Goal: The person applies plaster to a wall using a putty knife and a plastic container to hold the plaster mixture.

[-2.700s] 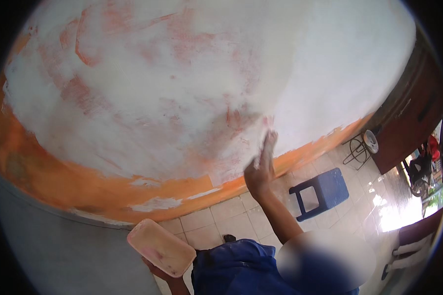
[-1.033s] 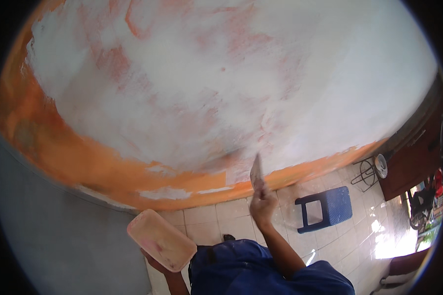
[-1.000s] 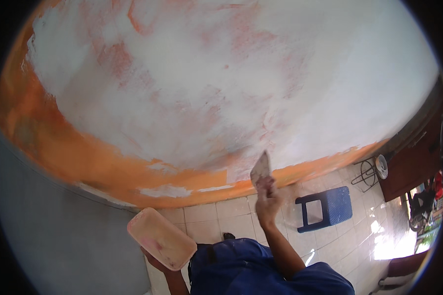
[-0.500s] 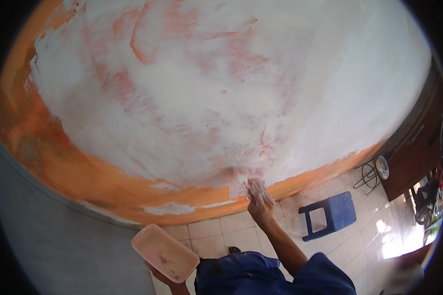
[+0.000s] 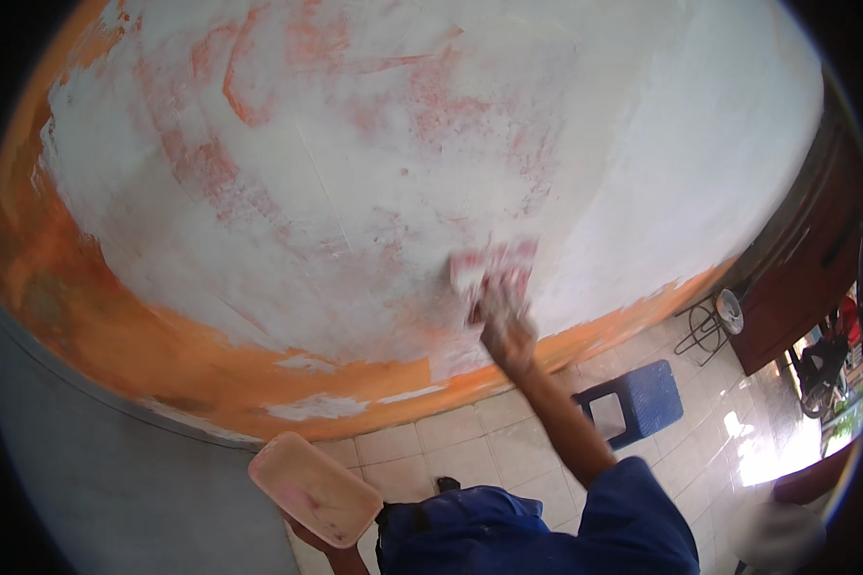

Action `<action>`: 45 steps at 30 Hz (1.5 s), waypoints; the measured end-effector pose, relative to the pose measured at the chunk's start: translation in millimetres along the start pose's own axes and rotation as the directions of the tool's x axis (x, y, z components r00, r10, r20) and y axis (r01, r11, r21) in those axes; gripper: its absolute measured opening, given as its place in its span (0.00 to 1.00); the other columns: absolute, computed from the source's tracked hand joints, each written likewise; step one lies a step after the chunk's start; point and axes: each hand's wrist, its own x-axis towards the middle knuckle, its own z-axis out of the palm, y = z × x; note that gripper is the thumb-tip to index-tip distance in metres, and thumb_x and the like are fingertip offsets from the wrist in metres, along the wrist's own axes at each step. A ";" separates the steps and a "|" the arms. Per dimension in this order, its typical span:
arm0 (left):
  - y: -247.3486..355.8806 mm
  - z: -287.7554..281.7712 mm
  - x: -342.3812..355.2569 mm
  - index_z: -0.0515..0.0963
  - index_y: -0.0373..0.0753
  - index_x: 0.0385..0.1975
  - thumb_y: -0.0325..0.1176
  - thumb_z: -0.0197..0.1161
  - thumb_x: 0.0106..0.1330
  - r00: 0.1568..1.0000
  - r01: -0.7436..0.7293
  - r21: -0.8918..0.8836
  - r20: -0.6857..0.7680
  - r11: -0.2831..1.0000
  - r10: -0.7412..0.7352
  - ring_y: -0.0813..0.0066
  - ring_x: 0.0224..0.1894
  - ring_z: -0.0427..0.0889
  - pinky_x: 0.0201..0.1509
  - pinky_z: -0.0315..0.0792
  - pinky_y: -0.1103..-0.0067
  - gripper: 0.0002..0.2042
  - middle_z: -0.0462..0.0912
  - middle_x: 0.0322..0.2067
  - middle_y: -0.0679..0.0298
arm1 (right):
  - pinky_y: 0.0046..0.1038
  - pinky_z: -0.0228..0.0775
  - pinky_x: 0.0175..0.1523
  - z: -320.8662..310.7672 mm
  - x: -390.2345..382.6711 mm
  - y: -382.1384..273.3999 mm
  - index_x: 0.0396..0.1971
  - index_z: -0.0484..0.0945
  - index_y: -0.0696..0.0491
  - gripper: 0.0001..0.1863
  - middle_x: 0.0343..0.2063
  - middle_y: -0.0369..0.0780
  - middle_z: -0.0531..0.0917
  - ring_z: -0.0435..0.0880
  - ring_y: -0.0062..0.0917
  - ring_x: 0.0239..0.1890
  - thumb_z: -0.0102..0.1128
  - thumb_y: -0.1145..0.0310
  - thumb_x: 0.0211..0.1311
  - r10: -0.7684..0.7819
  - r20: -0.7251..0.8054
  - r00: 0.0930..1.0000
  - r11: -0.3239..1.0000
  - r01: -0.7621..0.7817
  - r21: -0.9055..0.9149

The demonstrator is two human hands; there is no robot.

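Note:
My right hand (image 5: 508, 331) grips a wide putty knife (image 5: 494, 266), its blade smeared white and reddish and laid against the wall (image 5: 355, 192). White filler coats most of that wall, with reddish patches showing through. Orange paint (image 5: 192, 335) is bare along the lower and left border. Low on the left, my left hand (image 5: 309, 529) holds a shallow pinkish plastic tub (image 5: 316, 489) from below and the side. Some pinkish-white paste lies on the tub's bottom. Most of the left fingers are hidden under the tub.
A blue plastic stool (image 5: 647, 407) stands on the tiled floor (image 5: 451, 436) to the right. Beyond it are a wire stand (image 5: 705, 326) with a white round thing and a dark red wooden panel (image 5: 796, 297). A grey surface (image 5: 144, 489) fills the lower left.
My right hand has moved the putty knife up the wall, away from the orange lower border. The left hand still holds the tub, and the whole view has shifted slightly.

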 end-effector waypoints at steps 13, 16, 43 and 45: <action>21.1 26.4 -12.0 0.54 0.39 0.64 0.42 0.53 0.65 0.977 -0.193 0.294 0.145 0.936 0.156 0.63 0.55 0.72 0.53 0.73 0.68 0.29 0.64 0.59 0.56 | 0.37 0.70 0.57 -85.3 174.3 11.7 0.46 0.77 0.59 0.23 0.48 0.46 0.79 0.77 0.38 0.53 0.50 0.88 0.46 -0.182 -0.266 0.947 0.959 0.111 -0.259; 11.5 34.3 -3.5 0.53 0.40 0.64 0.42 0.51 0.66 0.921 -0.389 0.559 0.236 0.732 0.309 0.63 0.55 0.71 0.55 0.72 0.67 0.29 0.64 0.59 0.57 | 0.41 0.65 0.61 -50.7 160.3 28.7 0.51 0.74 0.58 0.26 0.53 0.47 0.75 0.72 0.40 0.58 0.49 0.86 0.47 -0.140 -0.140 0.980 0.977 0.113 -0.183; -1.1 24.1 -15.4 0.57 0.36 0.62 0.42 0.54 0.62 0.872 -0.462 0.706 0.251 0.537 0.421 0.61 0.54 0.73 0.55 0.72 0.67 0.30 0.66 0.57 0.54 | 0.46 0.60 0.63 -36.3 -11.5 -1.2 0.53 0.68 0.65 0.25 0.55 0.55 0.70 0.67 0.48 0.60 0.48 0.87 0.49 0.023 0.261 0.965 0.998 -0.008 -0.056; 6.9 38.6 -24.1 0.56 0.35 0.63 0.41 0.67 0.51 0.874 -0.456 0.722 0.253 0.520 0.416 0.61 0.55 0.72 0.56 0.71 0.68 0.40 0.66 0.57 0.52 | 0.47 0.57 0.65 -53.6 -37.0 1.7 0.56 0.66 0.64 0.28 0.56 0.54 0.69 0.66 0.48 0.61 0.49 0.86 0.49 0.077 0.299 0.951 0.996 -0.085 0.015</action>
